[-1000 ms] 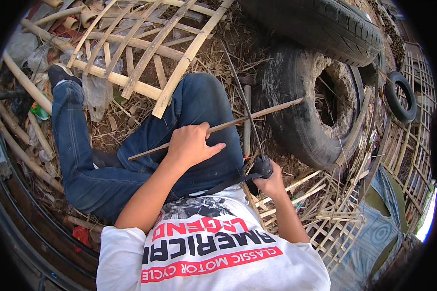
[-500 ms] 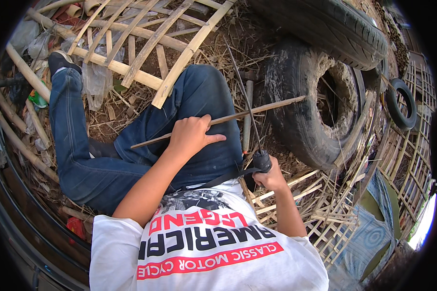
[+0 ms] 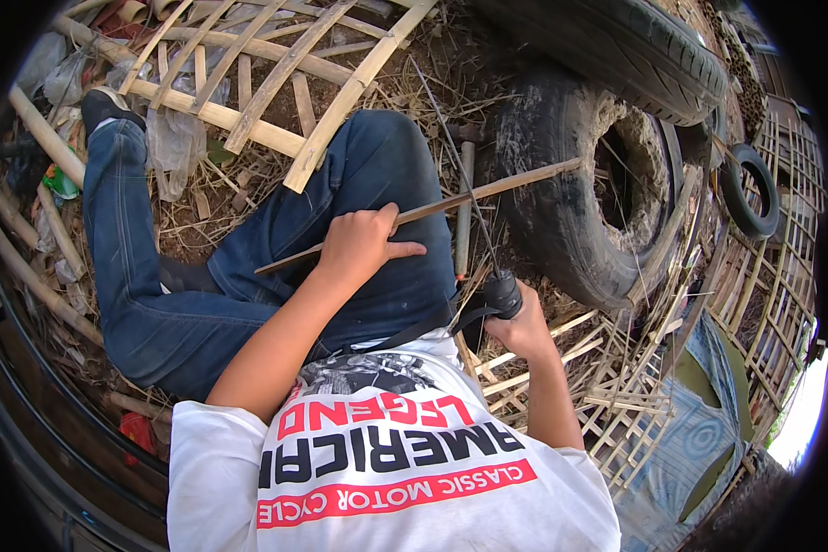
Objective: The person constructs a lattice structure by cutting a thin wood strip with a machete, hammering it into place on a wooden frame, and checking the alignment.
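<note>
My left hand (image 3: 359,244) is closed on a long, narrow bamboo strip (image 3: 508,182), pressing it across my right thigh, with the thumb pointing right. The strip slants up to the right, its far end in front of a worn tire. Gripped in my right hand (image 3: 526,322) is a long knife with a black handle (image 3: 502,293), held beside my right hip. Its thin, dark blade (image 3: 453,145) is seen nearly edge-on, points away and crosses the strip right of my knee. Whether the blade touches the strip, I cannot tell.
An old tire (image 3: 561,184) lies to the right, with another tire (image 3: 635,55) above it. A bamboo lattice (image 3: 290,78) stands beyond my knees. Split bamboo pieces (image 3: 607,396) and a blue patterned cloth (image 3: 690,451) are at lower right. Bamboo poles (image 3: 41,276) lie left.
My right hand and the knife handle have shifted slightly up and right, and the blade's tip lies a little farther left. My left hand keeps its grip on the strip. The view has shifted slightly.
</note>
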A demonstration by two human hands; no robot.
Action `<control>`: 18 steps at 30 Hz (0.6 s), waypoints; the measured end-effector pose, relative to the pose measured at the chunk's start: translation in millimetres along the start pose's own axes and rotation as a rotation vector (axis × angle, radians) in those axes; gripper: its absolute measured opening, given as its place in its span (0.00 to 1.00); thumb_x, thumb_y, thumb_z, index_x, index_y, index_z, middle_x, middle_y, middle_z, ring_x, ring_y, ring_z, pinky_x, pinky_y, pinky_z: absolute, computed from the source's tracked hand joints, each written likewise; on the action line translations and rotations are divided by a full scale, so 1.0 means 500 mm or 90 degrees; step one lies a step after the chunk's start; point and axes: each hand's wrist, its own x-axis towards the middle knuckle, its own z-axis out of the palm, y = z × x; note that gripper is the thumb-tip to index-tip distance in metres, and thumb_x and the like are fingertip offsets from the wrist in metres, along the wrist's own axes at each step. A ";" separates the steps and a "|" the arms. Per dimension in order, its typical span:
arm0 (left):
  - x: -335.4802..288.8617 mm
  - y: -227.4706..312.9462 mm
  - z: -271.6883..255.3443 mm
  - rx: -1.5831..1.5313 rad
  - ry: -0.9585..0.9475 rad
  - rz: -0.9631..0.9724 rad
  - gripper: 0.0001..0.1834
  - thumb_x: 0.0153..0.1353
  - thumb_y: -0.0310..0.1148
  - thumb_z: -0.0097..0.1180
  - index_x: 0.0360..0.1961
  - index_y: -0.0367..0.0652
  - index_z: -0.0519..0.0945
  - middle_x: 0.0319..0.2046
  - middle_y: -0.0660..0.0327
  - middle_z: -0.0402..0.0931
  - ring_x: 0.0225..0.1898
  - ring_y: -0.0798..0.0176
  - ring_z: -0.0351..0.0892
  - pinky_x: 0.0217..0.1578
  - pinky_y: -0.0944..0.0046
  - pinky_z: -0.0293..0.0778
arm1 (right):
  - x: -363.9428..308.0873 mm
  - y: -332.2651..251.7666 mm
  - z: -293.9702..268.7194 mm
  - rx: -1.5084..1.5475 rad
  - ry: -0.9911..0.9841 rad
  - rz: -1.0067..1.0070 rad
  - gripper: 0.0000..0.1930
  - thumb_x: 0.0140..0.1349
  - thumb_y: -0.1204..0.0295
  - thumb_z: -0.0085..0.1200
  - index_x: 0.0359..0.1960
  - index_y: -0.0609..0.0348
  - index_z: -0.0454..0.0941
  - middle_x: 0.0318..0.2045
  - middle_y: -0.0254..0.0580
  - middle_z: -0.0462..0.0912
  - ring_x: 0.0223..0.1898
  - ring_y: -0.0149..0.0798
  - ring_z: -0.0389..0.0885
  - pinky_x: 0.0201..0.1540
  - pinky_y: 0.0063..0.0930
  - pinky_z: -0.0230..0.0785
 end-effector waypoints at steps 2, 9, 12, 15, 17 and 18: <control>-0.004 -0.003 0.002 -0.008 0.004 -0.001 0.31 0.44 0.62 0.65 0.24 0.41 0.73 0.17 0.58 0.76 0.23 0.49 0.81 0.24 0.54 0.75 | 0.004 0.010 -0.013 0.106 -0.093 0.068 0.18 0.40 0.82 0.60 0.37 0.64 0.75 0.22 0.35 0.78 0.22 0.27 0.75 0.27 0.22 0.68; -0.005 0.000 0.001 0.009 -0.004 -0.020 0.31 0.44 0.62 0.65 0.24 0.41 0.75 0.17 0.58 0.76 0.23 0.49 0.80 0.25 0.54 0.75 | -0.003 0.001 0.003 0.095 -0.071 0.061 0.17 0.43 0.81 0.60 0.39 0.63 0.75 0.25 0.32 0.79 0.27 0.25 0.75 0.32 0.21 0.69; -0.002 0.002 -0.006 -0.010 -0.018 -0.026 0.31 0.44 0.61 0.65 0.24 0.40 0.75 0.17 0.56 0.76 0.23 0.47 0.80 0.26 0.53 0.74 | -0.010 -0.004 0.010 0.058 -0.037 0.002 0.18 0.43 0.81 0.62 0.39 0.63 0.74 0.27 0.33 0.80 0.30 0.25 0.76 0.37 0.22 0.70; 0.003 -0.001 -0.024 -0.059 -0.057 -0.037 0.31 0.45 0.60 0.66 0.23 0.39 0.75 0.17 0.54 0.76 0.24 0.45 0.79 0.27 0.52 0.74 | -0.007 -0.004 0.010 -0.023 -0.004 -0.070 0.19 0.42 0.80 0.63 0.39 0.64 0.74 0.28 0.35 0.81 0.31 0.25 0.76 0.38 0.23 0.71; 0.005 -0.004 -0.029 -0.072 -0.072 -0.032 0.31 0.46 0.59 0.66 0.23 0.38 0.74 0.17 0.53 0.75 0.24 0.44 0.79 0.27 0.51 0.74 | -0.004 0.004 0.010 -0.055 0.017 -0.103 0.18 0.42 0.79 0.63 0.38 0.64 0.74 0.28 0.37 0.82 0.31 0.25 0.76 0.38 0.24 0.71; 0.010 -0.004 -0.033 -0.078 -0.079 -0.027 0.31 0.47 0.59 0.66 0.23 0.38 0.74 0.17 0.52 0.75 0.24 0.43 0.79 0.27 0.51 0.74 | 0.000 0.018 0.011 -0.053 0.027 -0.107 0.18 0.42 0.79 0.62 0.38 0.64 0.74 0.29 0.38 0.82 0.31 0.25 0.76 0.38 0.24 0.71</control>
